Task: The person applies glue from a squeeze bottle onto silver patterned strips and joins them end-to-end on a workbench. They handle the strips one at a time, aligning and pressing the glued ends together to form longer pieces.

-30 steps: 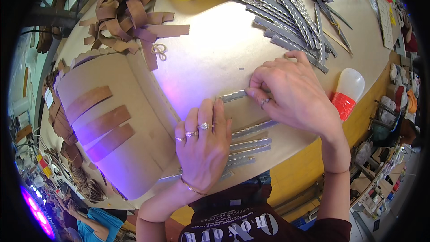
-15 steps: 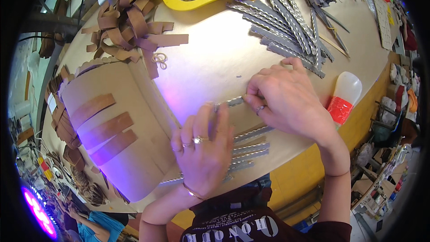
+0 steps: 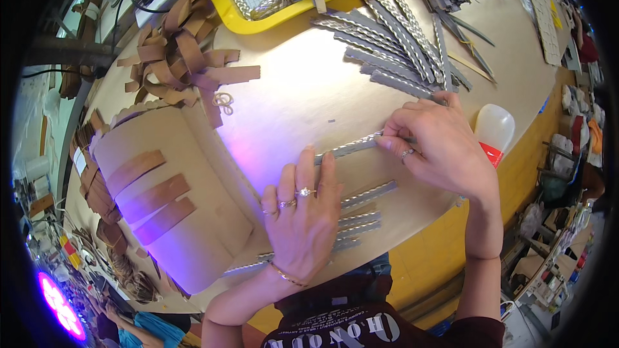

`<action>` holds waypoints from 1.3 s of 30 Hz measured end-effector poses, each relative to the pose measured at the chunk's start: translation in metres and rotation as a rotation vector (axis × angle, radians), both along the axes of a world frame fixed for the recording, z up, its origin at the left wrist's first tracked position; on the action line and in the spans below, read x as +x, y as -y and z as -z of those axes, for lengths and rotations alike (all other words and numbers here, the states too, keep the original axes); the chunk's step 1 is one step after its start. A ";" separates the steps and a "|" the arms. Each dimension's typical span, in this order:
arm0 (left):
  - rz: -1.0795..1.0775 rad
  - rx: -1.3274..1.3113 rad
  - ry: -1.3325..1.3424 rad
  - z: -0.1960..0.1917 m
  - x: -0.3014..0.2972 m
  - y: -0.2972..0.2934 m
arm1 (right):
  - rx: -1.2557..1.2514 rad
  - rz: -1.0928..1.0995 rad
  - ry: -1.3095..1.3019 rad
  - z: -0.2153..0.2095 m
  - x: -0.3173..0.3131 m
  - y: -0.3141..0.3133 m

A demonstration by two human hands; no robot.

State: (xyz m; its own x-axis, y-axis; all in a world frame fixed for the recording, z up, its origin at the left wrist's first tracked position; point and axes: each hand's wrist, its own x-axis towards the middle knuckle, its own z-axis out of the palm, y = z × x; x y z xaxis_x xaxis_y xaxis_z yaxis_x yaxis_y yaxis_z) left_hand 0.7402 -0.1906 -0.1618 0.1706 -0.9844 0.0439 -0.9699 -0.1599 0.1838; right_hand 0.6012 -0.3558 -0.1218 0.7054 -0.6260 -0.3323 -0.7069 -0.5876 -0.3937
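In front of me a grey strip with silver braided cord along it [image 3: 351, 147] lies on the paper-covered table, running between my two hands. My left hand [image 3: 303, 209] rests on its left end, fingers stretched out and rings on them. With thumb and forefinger pinched, my right hand [image 3: 432, 145] holds the right end of the braided cord. Several finished-looking grey strips with braid [image 3: 361, 220] lie in a row nearer to me, partly under my left hand. Beyond my right hand is a fanned pile of similar braided strips [image 3: 400, 45].
To the left lies a large tan panel [image 3: 213, 212] bearing brown strips, with a heap of curled brown strips [image 3: 187, 45] behind it. A yellow tray [image 3: 258, 24] stands at the back. A pale bottle with a red band [image 3: 495, 125] lies right of my right hand.
My right hand has moved right, so a longer stretch of braided strip shows between my hands. My left fingers have settled flatter on the strip. The whole view has shifted slightly.
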 end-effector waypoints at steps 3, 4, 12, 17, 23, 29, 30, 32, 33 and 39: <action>0.010 -0.021 0.074 0.001 0.000 0.001 | 0.045 0.019 0.067 0.005 -0.008 0.004; 0.013 -0.027 0.108 0.001 0.001 0.001 | 0.044 0.025 0.093 0.007 -0.008 0.003; 0.031 0.025 0.013 -0.002 0.000 0.000 | 0.046 0.031 -0.029 0.007 -0.004 0.003; 0.034 0.026 0.024 -0.002 0.001 0.000 | 0.061 0.034 -0.064 0.004 0.000 0.005; 0.035 0.025 0.029 -0.001 0.000 -0.001 | 0.079 0.027 -0.075 0.006 0.000 0.006; 0.029 0.035 -0.003 -0.003 0.000 0.001 | 0.021 0.021 0.023 0.010 0.000 0.003; 0.020 0.037 -0.021 -0.004 -0.001 0.001 | 0.010 0.013 0.014 0.010 0.000 0.003; -0.002 0.007 -0.013 -0.005 -0.002 0.003 | -0.001 0.007 0.010 0.009 0.001 0.002; -0.013 -0.024 0.013 -0.006 -0.003 0.004 | -0.020 0.002 0.004 0.009 0.002 0.001; 0.016 -0.104 -0.032 -0.009 -0.011 0.002 | -0.081 -0.024 -0.032 0.008 0.010 -0.006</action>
